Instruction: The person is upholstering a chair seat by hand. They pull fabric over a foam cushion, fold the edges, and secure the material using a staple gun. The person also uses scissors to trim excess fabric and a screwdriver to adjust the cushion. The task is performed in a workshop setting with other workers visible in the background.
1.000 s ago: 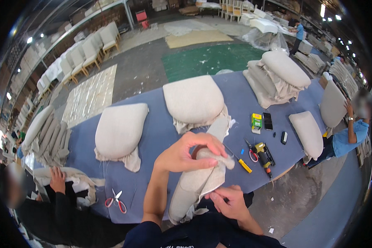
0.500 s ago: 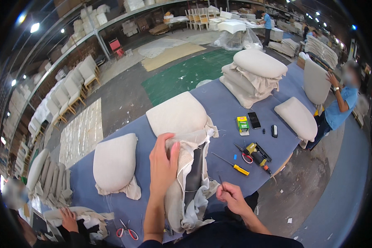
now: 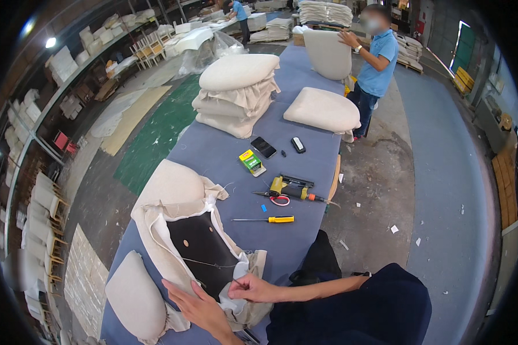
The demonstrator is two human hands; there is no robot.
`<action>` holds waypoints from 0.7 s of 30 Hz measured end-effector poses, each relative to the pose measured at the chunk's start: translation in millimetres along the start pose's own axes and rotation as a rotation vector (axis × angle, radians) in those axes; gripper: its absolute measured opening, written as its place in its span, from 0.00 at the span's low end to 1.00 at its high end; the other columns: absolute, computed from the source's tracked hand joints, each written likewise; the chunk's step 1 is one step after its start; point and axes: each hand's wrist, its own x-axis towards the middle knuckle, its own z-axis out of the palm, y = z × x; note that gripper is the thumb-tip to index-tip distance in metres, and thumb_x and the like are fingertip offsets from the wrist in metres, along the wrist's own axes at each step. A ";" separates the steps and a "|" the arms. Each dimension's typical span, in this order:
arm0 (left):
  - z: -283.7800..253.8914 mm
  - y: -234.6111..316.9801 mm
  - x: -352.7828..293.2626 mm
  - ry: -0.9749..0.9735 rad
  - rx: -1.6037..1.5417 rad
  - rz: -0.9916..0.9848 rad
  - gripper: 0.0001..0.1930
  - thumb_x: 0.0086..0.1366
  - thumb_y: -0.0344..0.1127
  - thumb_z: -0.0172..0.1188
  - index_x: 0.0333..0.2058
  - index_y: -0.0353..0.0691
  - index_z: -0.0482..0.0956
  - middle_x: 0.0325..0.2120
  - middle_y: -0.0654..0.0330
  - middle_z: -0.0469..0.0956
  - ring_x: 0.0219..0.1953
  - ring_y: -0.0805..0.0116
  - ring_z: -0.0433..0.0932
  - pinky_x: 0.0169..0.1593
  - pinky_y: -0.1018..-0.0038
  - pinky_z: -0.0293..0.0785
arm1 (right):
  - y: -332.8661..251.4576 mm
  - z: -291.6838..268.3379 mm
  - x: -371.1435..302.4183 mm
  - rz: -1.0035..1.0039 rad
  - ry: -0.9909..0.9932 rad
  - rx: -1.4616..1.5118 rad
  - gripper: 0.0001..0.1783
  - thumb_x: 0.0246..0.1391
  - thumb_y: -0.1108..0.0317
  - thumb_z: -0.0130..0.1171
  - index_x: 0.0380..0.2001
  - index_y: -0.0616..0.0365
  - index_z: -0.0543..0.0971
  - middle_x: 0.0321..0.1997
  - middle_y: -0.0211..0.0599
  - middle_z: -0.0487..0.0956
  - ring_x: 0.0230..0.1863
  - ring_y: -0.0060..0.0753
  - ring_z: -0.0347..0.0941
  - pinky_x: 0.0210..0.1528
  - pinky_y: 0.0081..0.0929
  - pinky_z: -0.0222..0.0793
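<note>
An upholstered chair cushion (image 3: 161, 238) in beige fabric lies underside up, its fabric edges folded back around a dark base panel (image 3: 198, 238) with small round spots. White lining shows along the rim, and a thin cord (image 3: 207, 264) crosses the panel. My left hand (image 3: 198, 307) rests on the cushion's near left side, fingers stretched out. At the near right edge, my right hand (image 3: 252, 288) is closed in a pinch around a thin dark rod-like tool (image 3: 239, 282), mostly hidden by the fingers. Loose fabric and lining bunch beneath that hand.
Beige cushions lie close by at the left (image 3: 135, 299) and behind (image 3: 175, 184). On the blue table sit a screwdriver (image 3: 279, 219), scissors (image 3: 280, 200), a staple gun (image 3: 288, 187), a small green-yellow box (image 3: 252, 163) and a phone (image 3: 263, 147). Farther off are a cushion stack (image 3: 236, 95) and a co-worker (image 3: 380, 57).
The view has swung right. The cushion, earlier tilted up under my left hand, now lies with its dark panel facing up. My right hand has come in from the side to the cushion's edge.
</note>
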 end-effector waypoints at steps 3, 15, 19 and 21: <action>-3.8 2.4 16.2 -0.058 -0.241 0.094 0.33 0.71 0.35 0.54 0.69 0.32 0.55 0.61 0.38 0.66 0.60 0.35 0.68 0.58 0.53 0.68 | 15.3 10.7 -0.7 -0.083 0.085 0.000 0.12 0.61 0.61 0.65 0.42 0.56 0.80 0.24 0.16 0.72 0.20 0.06 0.61 0.22 0.13 0.53; 13.2 23.4 37.6 -0.096 -0.349 0.028 0.31 0.67 0.32 0.57 0.68 0.40 0.61 0.61 0.40 0.66 0.59 0.36 0.70 0.55 0.53 0.72 | 1.7 -2.2 7.3 -0.177 0.308 -0.283 0.17 0.58 0.74 0.65 0.51 0.61 0.79 0.31 0.21 0.75 0.27 0.05 0.67 0.28 0.10 0.62; 21.5 23.1 40.4 -0.076 -0.335 0.054 0.30 0.67 0.34 0.57 0.67 0.41 0.62 0.61 0.43 0.67 0.57 0.37 0.73 0.54 0.53 0.72 | 13.2 -10.7 13.7 -0.152 0.387 -0.266 0.16 0.57 0.76 0.65 0.49 0.64 0.79 0.31 0.23 0.77 0.29 0.09 0.71 0.30 0.13 0.68; 19.1 23.9 41.6 -0.069 -0.330 0.047 0.31 0.67 0.34 0.57 0.67 0.41 0.62 0.61 0.43 0.67 0.57 0.37 0.72 0.55 0.53 0.72 | 16.5 -17.0 12.4 -0.114 0.350 -0.363 0.14 0.56 0.76 0.66 0.46 0.65 0.80 0.33 0.24 0.79 0.29 0.09 0.71 0.30 0.14 0.69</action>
